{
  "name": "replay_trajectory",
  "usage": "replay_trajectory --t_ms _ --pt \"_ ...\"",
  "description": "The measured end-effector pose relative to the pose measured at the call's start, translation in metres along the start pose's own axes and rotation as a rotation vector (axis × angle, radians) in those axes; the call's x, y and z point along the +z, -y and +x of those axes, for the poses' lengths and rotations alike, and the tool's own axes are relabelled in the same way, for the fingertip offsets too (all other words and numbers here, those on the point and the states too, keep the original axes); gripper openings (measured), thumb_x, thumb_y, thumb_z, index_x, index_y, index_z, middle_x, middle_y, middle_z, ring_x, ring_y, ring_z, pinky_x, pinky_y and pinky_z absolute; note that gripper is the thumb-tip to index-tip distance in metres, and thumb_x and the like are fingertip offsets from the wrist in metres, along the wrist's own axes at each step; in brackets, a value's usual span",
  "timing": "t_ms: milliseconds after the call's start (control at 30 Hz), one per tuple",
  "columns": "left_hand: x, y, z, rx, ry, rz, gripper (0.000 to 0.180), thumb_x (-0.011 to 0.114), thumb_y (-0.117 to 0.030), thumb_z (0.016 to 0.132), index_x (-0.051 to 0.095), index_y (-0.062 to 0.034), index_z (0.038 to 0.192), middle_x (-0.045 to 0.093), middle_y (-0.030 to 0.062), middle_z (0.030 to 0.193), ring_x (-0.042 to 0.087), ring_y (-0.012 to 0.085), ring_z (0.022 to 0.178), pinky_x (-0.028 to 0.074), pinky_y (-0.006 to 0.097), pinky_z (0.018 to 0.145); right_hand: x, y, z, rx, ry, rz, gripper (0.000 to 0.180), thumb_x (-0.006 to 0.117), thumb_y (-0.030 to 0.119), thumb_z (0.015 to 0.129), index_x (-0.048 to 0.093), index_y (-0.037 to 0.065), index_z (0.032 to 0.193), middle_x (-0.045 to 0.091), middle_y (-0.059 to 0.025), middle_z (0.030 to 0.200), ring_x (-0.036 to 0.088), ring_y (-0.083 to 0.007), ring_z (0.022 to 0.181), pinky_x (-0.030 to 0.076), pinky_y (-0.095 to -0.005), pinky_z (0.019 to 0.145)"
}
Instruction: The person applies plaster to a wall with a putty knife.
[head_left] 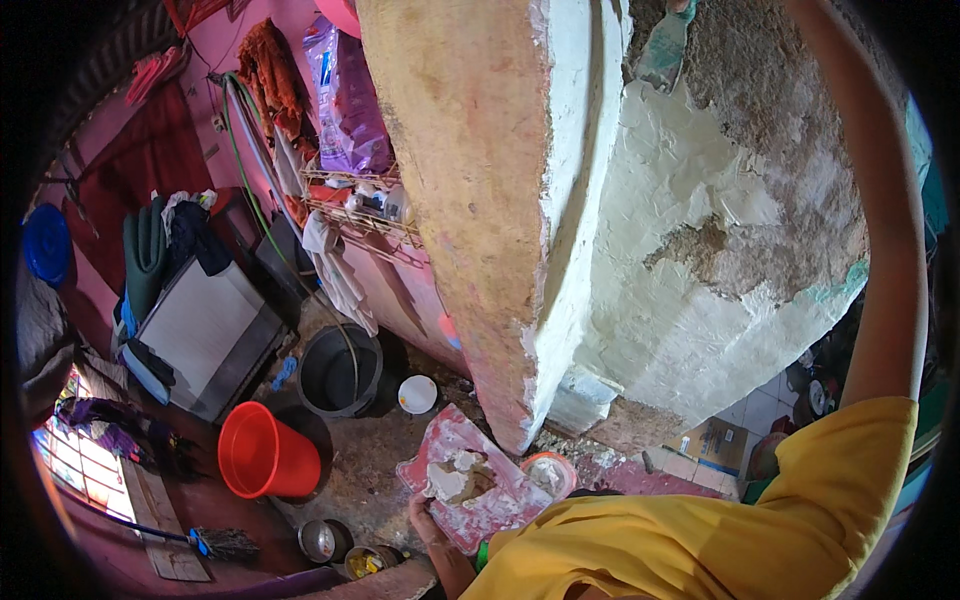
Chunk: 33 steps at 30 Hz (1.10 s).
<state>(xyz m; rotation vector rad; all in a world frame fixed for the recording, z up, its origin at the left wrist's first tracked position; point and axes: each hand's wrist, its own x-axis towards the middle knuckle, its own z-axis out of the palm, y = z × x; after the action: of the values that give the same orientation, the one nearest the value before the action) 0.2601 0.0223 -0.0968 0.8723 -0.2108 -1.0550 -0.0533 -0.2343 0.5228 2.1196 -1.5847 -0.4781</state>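
Observation:
My left hand (421, 517) grips the edge of a red, plaster-smeared board (512, 505) held low in front of me. A mound of wet whitish plaster (455, 478) lies on it. My right arm (890, 230) reaches up along the right side and leaves the view at the top. At the upper edge, a putty knife (662, 55) with a pale, plaster-coated blade lies against the wall, a sliver of fingers at its handle; most of my right hand is out of view. Below the blade, fresh white plaster (650, 200) covers part of the rough grey wall (800, 200).
A tub of plaster (548, 474) stands beside the board. On the floor are a red bucket (268, 452), a black tub (340, 370), a small white pail (417, 395) and metal pots (318, 541). A wire rack (370, 215) hangs on the pink wall behind the jutting column (470, 180).

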Motion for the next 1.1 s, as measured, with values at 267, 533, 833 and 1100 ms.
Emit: replay_trajectory --t_ms 267,533,833,1100 --pt "0.019 -0.002 0.0 -0.091 0.033 -0.114 0.019 0.045 -0.017 0.08 0.056 -0.0025 0.085 0.059 0.0051 0.089 0.055 0.0164 0.08 0.043 0.031 0.076 0.004 0.009 0.004 -0.012 0.003 0.023 0.033 0.072 0.032 0.067 0.062 0.001 0.062 0.061 -0.0079 0.059 0.06 -0.0163 0.054 0.047 -0.0291 0.048" --pt "0.015 0.004 0.003 -0.111 0.1 -0.112 0.024 0.044 -0.017 0.078 0.056 -0.0002 0.091 0.059 0.0078 0.092 0.057 0.0194 0.081 0.044 0.032 0.076 0.001 0.016 0.02 -0.007 0.029 0.015 0.023 0.071 0.026 0.067 0.065 0.004 0.072 0.061 -0.0077 0.062 0.058 -0.0179 0.055 0.045 -0.0299 0.05" --pt "0.026 -0.015 -0.003 -0.204 -0.016 -0.186 0.028 0.044 -0.019 0.078 0.056 0.0004 0.094 0.059 0.0097 0.095 0.057 0.0205 0.083 0.044 0.033 0.077 0.012 -0.011 -0.034 0.011 0.253 0.292 0.023 0.064 0.021 0.075 0.062 0.007 0.093 0.062 -0.0038 0.074 0.054 -0.0123 0.059 0.043 -0.0265 0.051" --pt "0.034 -0.039 0.005 -0.07 0.041 -0.047 0.026 0.045 -0.019 0.078 0.055 -0.0009 0.094 0.059 0.0075 0.091 0.055 0.0192 0.083 0.043 0.031 0.078 0.052 -0.052 -0.045 -0.132 0.207 0.751 0.027 0.064 0.017 0.077 0.059 0.002 0.1 0.063 -0.0062 0.079 0.058 -0.0122 0.065 0.047 -0.0264 0.054"
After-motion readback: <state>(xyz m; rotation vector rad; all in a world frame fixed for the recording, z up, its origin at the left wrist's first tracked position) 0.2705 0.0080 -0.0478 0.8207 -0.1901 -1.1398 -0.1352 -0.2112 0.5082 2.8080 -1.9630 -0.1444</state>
